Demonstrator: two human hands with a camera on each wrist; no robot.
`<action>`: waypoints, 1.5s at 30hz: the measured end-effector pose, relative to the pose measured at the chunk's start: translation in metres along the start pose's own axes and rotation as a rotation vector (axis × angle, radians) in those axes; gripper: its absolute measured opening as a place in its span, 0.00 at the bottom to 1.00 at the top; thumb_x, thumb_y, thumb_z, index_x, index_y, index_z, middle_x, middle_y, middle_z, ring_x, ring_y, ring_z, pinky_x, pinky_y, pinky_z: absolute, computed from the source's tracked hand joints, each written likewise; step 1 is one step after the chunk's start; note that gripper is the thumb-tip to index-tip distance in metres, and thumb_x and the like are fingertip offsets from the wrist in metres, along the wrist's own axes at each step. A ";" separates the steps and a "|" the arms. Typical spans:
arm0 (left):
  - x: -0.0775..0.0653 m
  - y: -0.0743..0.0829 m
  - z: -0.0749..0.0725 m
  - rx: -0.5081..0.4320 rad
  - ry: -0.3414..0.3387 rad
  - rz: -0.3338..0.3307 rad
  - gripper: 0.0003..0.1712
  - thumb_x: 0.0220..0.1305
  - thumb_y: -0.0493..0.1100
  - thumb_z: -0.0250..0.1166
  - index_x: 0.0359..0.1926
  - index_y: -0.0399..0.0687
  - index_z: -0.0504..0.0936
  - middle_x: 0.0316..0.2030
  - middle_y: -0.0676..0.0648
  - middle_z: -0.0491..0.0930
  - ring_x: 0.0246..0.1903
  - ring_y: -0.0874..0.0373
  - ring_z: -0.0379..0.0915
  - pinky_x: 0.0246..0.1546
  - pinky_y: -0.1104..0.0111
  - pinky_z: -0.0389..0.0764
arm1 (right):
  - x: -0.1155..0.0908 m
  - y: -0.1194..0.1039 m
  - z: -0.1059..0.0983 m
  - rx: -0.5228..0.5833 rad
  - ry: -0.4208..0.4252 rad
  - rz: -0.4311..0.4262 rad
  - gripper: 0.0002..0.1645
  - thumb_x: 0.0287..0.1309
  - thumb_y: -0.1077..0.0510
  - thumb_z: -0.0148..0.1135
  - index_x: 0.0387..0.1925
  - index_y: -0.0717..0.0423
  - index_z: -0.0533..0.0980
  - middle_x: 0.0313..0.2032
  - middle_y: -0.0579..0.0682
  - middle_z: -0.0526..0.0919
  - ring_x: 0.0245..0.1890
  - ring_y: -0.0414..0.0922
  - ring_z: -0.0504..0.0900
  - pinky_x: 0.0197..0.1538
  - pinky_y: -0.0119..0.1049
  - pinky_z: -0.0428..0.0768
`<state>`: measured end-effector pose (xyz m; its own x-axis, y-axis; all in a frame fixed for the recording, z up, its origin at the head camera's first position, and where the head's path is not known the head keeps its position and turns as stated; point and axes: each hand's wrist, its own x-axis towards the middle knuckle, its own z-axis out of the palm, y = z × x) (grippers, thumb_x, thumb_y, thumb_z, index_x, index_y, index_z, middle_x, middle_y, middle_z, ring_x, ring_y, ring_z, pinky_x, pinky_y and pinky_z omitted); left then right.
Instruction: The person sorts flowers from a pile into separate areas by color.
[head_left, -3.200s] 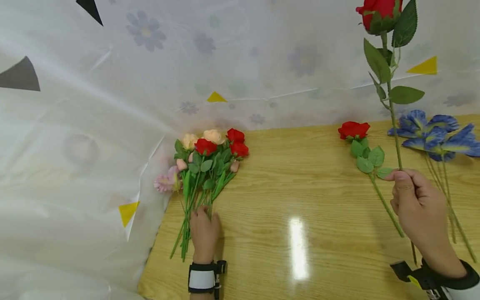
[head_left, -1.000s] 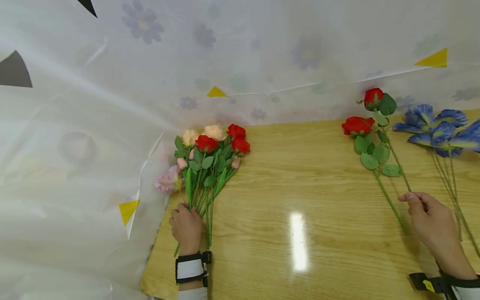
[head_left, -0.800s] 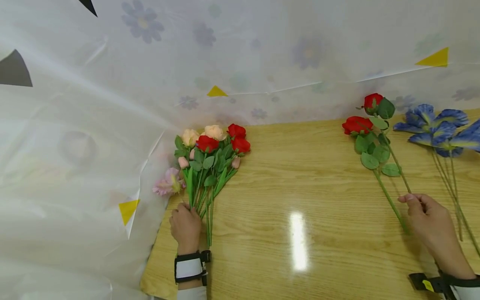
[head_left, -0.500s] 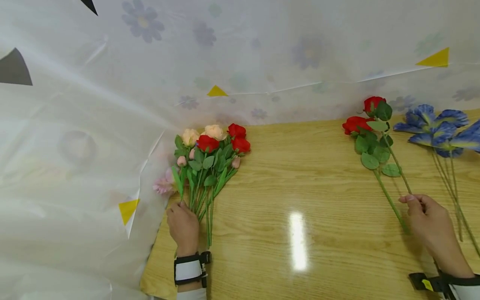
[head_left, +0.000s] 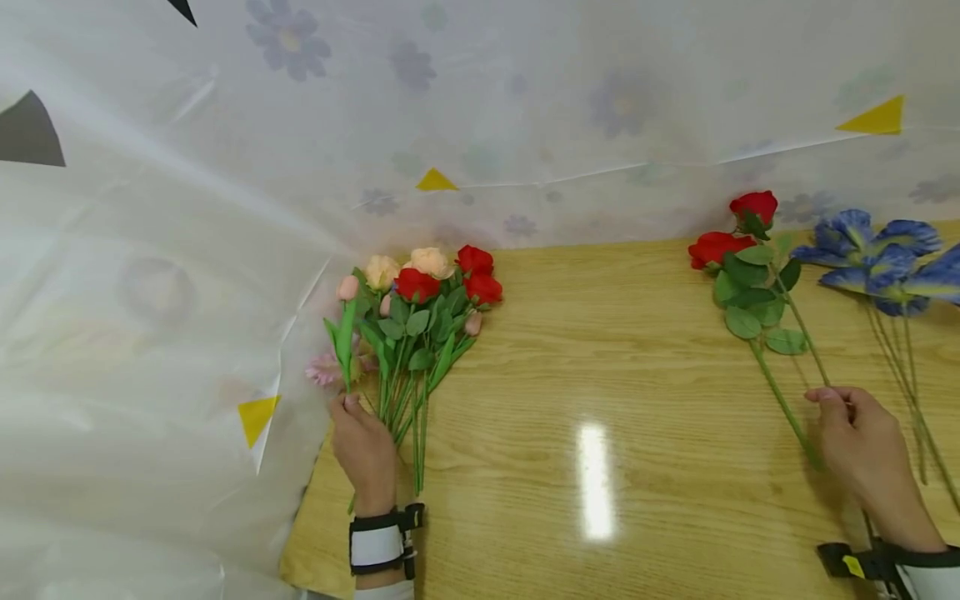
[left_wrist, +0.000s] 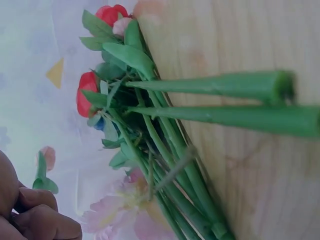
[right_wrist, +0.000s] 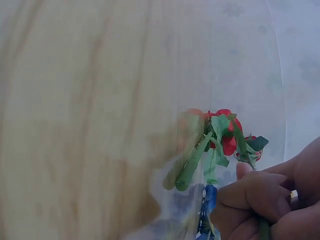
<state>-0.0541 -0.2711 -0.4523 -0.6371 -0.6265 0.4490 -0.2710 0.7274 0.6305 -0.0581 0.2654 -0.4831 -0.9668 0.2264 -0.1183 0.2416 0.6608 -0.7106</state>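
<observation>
My left hand (head_left: 365, 450) pinches the stem of a pink tulip (head_left: 347, 288) at the left side of a flower bunch. In the left wrist view the tulip's bud (left_wrist: 48, 157) stands apart from the others. The bunch holds red roses (head_left: 417, 285), peach roses (head_left: 431, 262), tulip buds and green stems (head_left: 418, 450); a pink-purple flower (head_left: 324, 369) lies behind the tulip. My right hand (head_left: 862, 442) grips the stem of a red rose (head_left: 754, 206), whose head is over another red rose (head_left: 716, 249) lying on the table.
Blue flowers (head_left: 892, 258) on thin stems lie at the right, beside my right hand. A patterned white sheet (head_left: 600, 108) rises behind the wooden table (head_left: 540, 375) and along its left side. Yellow tape (head_left: 258, 419) marks the sheet.
My right hand has lowered the red rose towards the lying rose. My left hand has shifted left, taken hold of the pink tulip and swung its head up and left of the bunch.
</observation>
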 end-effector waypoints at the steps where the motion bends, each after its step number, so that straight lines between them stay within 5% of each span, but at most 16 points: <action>1: 0.000 0.003 0.000 -0.018 0.005 0.004 0.21 0.79 0.47 0.39 0.48 0.35 0.73 0.20 0.39 0.71 0.15 0.46 0.66 0.18 0.55 0.66 | 0.000 0.000 0.000 -0.003 -0.005 0.001 0.34 0.76 0.47 0.27 0.59 0.71 0.67 0.36 0.64 0.73 0.19 0.46 0.66 0.20 0.37 0.64; 8: -0.008 0.030 0.003 -0.187 -0.010 0.044 0.19 0.79 0.47 0.41 0.47 0.36 0.72 0.18 0.46 0.66 0.13 0.57 0.57 0.15 0.65 0.61 | 0.004 0.000 0.000 -0.088 -0.118 -0.003 0.34 0.77 0.51 0.25 0.66 0.78 0.57 0.51 0.78 0.68 0.28 0.57 0.70 0.24 0.40 0.65; 16: -0.030 0.069 0.011 -0.491 -0.122 0.090 0.19 0.79 0.44 0.40 0.48 0.34 0.72 0.20 0.47 0.66 0.15 0.58 0.58 0.18 0.69 0.62 | 0.002 0.005 0.002 -0.167 -0.067 -0.174 0.23 0.72 0.64 0.41 0.58 0.82 0.65 0.35 0.71 0.76 0.13 0.44 0.64 0.15 0.36 0.62; 21: -0.044 0.095 0.018 -0.724 -0.208 0.140 0.15 0.79 0.39 0.38 0.46 0.33 0.69 0.19 0.48 0.60 0.14 0.60 0.52 0.17 0.69 0.60 | 0.000 0.002 0.002 -0.167 -0.030 -0.184 0.23 0.70 0.63 0.46 0.58 0.80 0.66 0.36 0.71 0.76 0.25 0.55 0.71 0.24 0.43 0.66; 24: -0.053 0.110 0.022 -0.865 -0.263 0.153 0.14 0.80 0.39 0.36 0.45 0.37 0.67 0.17 0.51 0.55 0.12 0.61 0.48 0.13 0.70 0.58 | -0.002 -0.007 0.003 -0.100 -0.007 -0.233 0.22 0.69 0.63 0.49 0.57 0.78 0.68 0.39 0.72 0.76 0.35 0.60 0.74 0.29 0.42 0.70; 31: -0.078 0.142 0.027 -1.173 -0.423 0.159 0.16 0.80 0.41 0.31 0.37 0.33 0.57 0.18 0.50 0.51 0.12 0.62 0.42 0.10 0.69 0.50 | -0.021 -0.059 0.017 0.153 -0.153 -0.371 0.19 0.75 0.56 0.47 0.59 0.63 0.71 0.46 0.61 0.79 0.37 0.23 0.73 0.34 0.21 0.74; 34: -0.089 0.155 0.029 -1.257 -0.532 0.183 0.17 0.80 0.39 0.29 0.35 0.30 0.53 0.19 0.44 0.51 0.13 0.60 0.44 0.12 0.70 0.52 | -0.034 -0.088 0.030 0.276 -0.223 -0.441 0.16 0.75 0.58 0.46 0.57 0.59 0.73 0.43 0.55 0.81 0.38 0.31 0.80 0.38 0.26 0.79; 38: -0.101 0.170 0.029 -1.294 -0.720 0.202 0.15 0.80 0.37 0.30 0.39 0.27 0.55 0.23 0.35 0.59 0.21 0.57 0.60 0.22 0.70 0.64 | -0.049 -0.119 0.048 0.464 -0.389 -0.496 0.15 0.76 0.59 0.44 0.54 0.59 0.74 0.42 0.49 0.82 0.41 0.42 0.83 0.42 0.33 0.82; 45: -0.113 0.185 0.023 -1.225 -0.914 0.261 0.09 0.78 0.33 0.35 0.48 0.29 0.59 0.37 0.28 0.76 0.40 0.47 0.73 0.45 0.67 0.69 | -0.061 -0.144 0.067 0.758 -0.649 -0.489 0.20 0.77 0.62 0.39 0.60 0.70 0.68 0.48 0.65 0.78 0.47 0.47 0.82 0.48 0.40 0.81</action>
<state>-0.0491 -0.0596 -0.4014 -0.9031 0.1872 0.3865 0.3585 -0.1669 0.9185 -0.0392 0.1082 -0.4199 -0.8575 -0.5030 0.1081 -0.0768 -0.0826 -0.9936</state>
